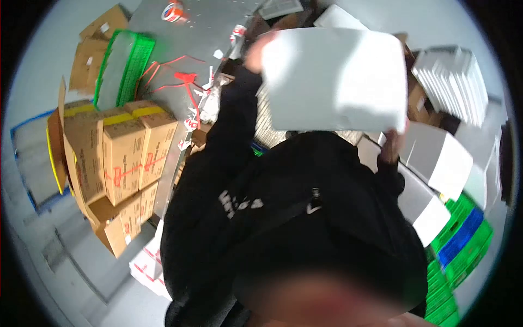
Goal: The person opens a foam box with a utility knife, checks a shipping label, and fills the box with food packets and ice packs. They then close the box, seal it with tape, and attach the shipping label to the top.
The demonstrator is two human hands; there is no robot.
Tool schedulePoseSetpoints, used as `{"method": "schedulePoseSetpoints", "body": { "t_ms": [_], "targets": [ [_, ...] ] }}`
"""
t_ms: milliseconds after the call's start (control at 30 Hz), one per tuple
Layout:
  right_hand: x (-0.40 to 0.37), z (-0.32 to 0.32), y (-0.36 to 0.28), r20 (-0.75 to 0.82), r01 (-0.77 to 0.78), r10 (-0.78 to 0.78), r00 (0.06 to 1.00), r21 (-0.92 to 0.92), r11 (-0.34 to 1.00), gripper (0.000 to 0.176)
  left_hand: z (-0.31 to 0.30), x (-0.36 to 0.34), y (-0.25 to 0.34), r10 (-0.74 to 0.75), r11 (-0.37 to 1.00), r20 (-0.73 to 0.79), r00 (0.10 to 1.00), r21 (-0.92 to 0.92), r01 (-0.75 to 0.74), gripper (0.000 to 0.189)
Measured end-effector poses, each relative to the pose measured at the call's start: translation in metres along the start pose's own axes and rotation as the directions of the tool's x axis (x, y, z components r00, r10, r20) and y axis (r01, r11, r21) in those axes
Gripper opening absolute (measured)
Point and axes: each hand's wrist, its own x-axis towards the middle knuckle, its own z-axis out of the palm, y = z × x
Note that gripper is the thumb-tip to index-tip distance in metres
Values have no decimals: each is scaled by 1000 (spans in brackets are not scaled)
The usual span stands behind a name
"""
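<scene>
A pale grey-white rectangular panel with rounded corners [335, 82], like a tray or lid, is held up before my chest. My left hand [260, 53] closes on its upper left edge, blurred by motion. My right hand [393, 143] grips it near the lower right corner, its fingers partly hidden behind the panel. Beneath it, a ribbed light surface [265, 117] shows at the panel's left side. To the right stand grey-white boxes [433, 155], close to my right forearm.
At left are taped cardboard boxes [124, 155] and a green crate [133, 68]. A grey metal table [210, 19] bears red strapping [186, 78] and a tape roll [173, 11]. On the right are stacked white trays [455, 82] and green crates [471, 231].
</scene>
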Motion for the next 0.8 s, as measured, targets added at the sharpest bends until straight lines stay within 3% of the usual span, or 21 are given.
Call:
{"method": "schedulePoseSetpoints", "body": {
  "t_ms": [33, 100, 167, 200, 233, 267, 300, 367, 400, 433, 467, 500, 533, 567, 600, 633, 667, 700, 733, 767, 800],
  "targets": [
    [-5, -18, 13, -160, -60, 52, 986, -48, 997, 76, 30, 41, 7, -177, 975, 83, 981, -120, 186, 41],
    [-1, -81, 75, -349, -41, 30, 937, -23, 999, 59, 90, 123, 21, -511, 777, 239, 826, -284, 562, 44],
    [6, -123, 103, -447, 8, 8, 894, 33, 999, 52, 176, 170, -50, -180, 962, 164, 970, -175, 209, 42],
    [12, -133, 100, -456, 44, -3, 890, 80, 996, 54, 211, 196, -51, -44, 988, 139, 989, -141, 63, 44],
    [22, -132, 85, -460, -66, 95, 883, 79, 995, 59, 245, 221, -51, 94, 991, 110, 989, -102, -83, 46],
    [33, -126, 73, -518, -199, 244, 820, 142, 970, 63, 265, 231, -44, -160, 913, 187, 969, -345, 217, 46],
    [36, -121, 71, -526, -221, 292, 799, 194, 956, 65, 283, 240, -35, -402, 691, 252, 880, -548, 472, 45],
    [48, -103, 79, -591, -290, 336, 734, 175, 941, 69, 276, 222, -36, -466, 812, 56, 883, -369, 452, 42],
    [48, -92, 91, -651, -339, 322, 688, 104, 935, 71, 265, 201, -49, -429, 831, -2, 903, -393, 394, 40],
    [40, -107, 120, -675, -338, 385, 629, 207, 918, 74, 226, 176, -53, -495, 839, -19, 869, -270, 472, 37],
    [36, -126, 143, -666, -326, 321, 673, 122, 937, 75, 174, 143, -58, -551, 828, -40, 833, -145, 541, 35],
    [41, -139, 143, -607, -400, 365, 706, 83, 913, 77, 108, 124, -32, -540, 840, -287, 791, -121, 530, 25],
    [42, -140, 142, -550, -474, 414, 725, 36, 880, 80, 65, 67, -81, -545, 804, -463, 699, -50, 593, 21],
    [45, -127, 135, -598, -474, 390, 700, 18, 880, 82, 8, 25, -93, -575, 646, -632, 519, 37, 762, 19],
    [53, -103, 110, -648, -475, 362, 670, 0, 880, 84, -49, -17, -105, -570, 439, -762, 306, 32, 898, 16],
    [63, -80, 84, -636, -506, 392, 665, 3, 863, 87, -99, -57, -118, -434, 206, -877, 209, 129, 970, 20],
    [73, -58, 59, -672, -493, 308, 674, -98, 865, 85, -138, -102, -139, -435, -17, -873, 219, 252, 968, 27],
    [80, -68, 60, -625, -360, -47, 779, -507, 783, 84, -159, -125, -139, -465, -117, -865, 191, 274, 955, 34],
    [91, -70, 58, -428, -190, -362, 828, -822, 536, 84, -175, -137, -142, -489, -212, -857, 162, 297, 931, 42],
    [110, -43, 27, -263, -15, -479, 838, -888, 460, 83, -186, -143, -147, -490, -215, -859, 151, 287, 933, 42],
    [138, -7, -15, -89, 154, -574, 814, -920, 361, 83, -195, -150, -151, -478, -306, -877, 42, 211, 928, 51]
  ]
}}
